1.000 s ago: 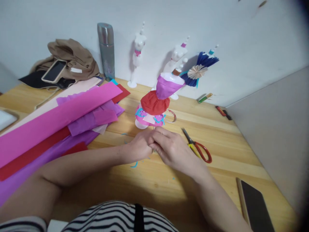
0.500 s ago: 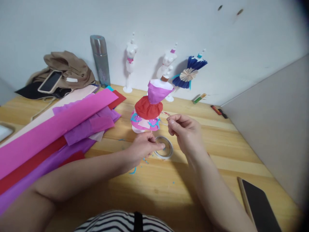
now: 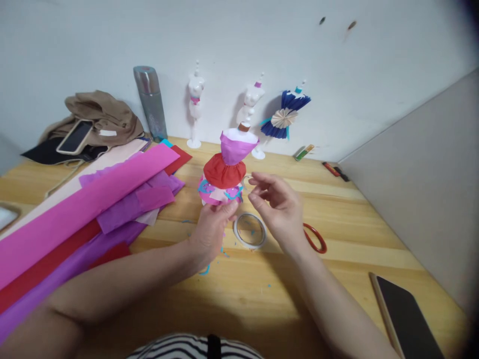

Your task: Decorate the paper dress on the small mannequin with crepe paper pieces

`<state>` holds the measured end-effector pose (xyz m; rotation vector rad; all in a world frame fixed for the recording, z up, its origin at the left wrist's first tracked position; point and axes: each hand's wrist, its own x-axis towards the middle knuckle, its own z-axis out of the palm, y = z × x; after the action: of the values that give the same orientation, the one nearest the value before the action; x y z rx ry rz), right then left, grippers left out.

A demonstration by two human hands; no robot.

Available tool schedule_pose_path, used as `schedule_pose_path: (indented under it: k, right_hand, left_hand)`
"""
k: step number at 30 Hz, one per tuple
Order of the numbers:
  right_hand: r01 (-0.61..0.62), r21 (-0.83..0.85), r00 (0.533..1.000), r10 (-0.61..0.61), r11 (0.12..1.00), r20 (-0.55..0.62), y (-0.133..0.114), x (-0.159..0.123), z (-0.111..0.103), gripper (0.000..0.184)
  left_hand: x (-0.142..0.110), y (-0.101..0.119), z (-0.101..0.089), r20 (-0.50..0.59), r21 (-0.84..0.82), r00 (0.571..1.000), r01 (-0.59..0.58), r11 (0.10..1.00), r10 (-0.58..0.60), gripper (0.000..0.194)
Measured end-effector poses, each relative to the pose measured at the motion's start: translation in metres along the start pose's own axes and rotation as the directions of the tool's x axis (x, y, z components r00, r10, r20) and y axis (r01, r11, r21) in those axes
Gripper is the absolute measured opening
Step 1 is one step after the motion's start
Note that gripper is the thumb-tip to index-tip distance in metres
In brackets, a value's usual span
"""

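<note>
A small white dress form [image 3: 239,135] stands in the middle, wearing a purple paper top [image 3: 237,149], a red gathered skirt [image 3: 224,170] and a pink lower skirt [image 3: 214,196] with blue and purple trim. My left hand [image 3: 213,229] is closed at the front hem of the lower skirt, thumb on its edge; the other fingers are partly hidden. To the right of the skirt, my right hand [image 3: 276,209] has thumb and fingers apart, with nothing visible between them. Between my hands a roll of tape [image 3: 235,232] lies flat. A red loop handle [image 3: 322,244] shows beyond my right wrist.
Coloured paper sheets [image 3: 90,199] cover the left side, near a brown cloth bag [image 3: 105,112] and a phone [image 3: 77,137]. Along the wall stand a steel flask [image 3: 151,104] and several other dress forms [image 3: 195,94]. A dark tablet-like slab [image 3: 407,314] lies front right.
My left hand has moved from the tape roll up to the skirt hem. My right hand's fingers have spread from a pinch. The red loop handle has come into sight.
</note>
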<state>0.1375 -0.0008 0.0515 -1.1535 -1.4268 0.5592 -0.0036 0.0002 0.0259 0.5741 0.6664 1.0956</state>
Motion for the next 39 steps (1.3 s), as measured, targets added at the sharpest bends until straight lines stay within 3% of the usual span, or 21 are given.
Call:
schedule_pose_path:
  k: [4, 8, 17, 22, 32, 39]
  right_hand:
    - [0.096, -0.078, 0.995, -0.095, 0.992, 0.015, 0.004, -0.002, 0.011, 0.047]
    - [0.114, -0.096, 0.992, -0.118, 0.989, -0.042, 0.010, -0.001, 0.017, 0.047]
    - [0.049, -0.033, 0.999, -0.050, 0.998, -0.017, 0.015, 0.007, 0.019, 0.049]
    - [0.021, 0.005, 1.000, -0.022, 1.000, 0.018, 0.016, 0.008, 0.020, 0.048]
    - [-0.058, 0.137, 0.998, 0.062, 0.989, -0.028, 0.018, 0.010, 0.025, 0.040]
    - [-0.078, 0.104, 0.995, 0.084, 0.992, -0.059, 0.022, 0.009, 0.029, 0.040]
  left_hand:
    - [0.007, 0.004, 0.002, 0.021, -0.078, 1.000, -0.005, 0.997, 0.007, 0.035]
    - [0.013, 0.010, 0.004, 0.043, -0.106, 0.999, -0.019, 0.994, 0.024, 0.031]
    - [0.025, 0.010, -0.003, 0.031, -0.079, 0.999, -0.032, 0.996, 0.035, 0.026]
    - [0.028, 0.009, -0.005, 0.032, -0.099, 0.999, 0.023, 0.995, -0.020, 0.019]
    - [0.030, 0.011, -0.006, 0.093, -0.139, 0.990, 0.113, 0.984, -0.101, 0.017]
    - [0.034, 0.012, -0.008, 0.121, -0.102, 0.986, 0.127, 0.987, -0.114, 0.017]
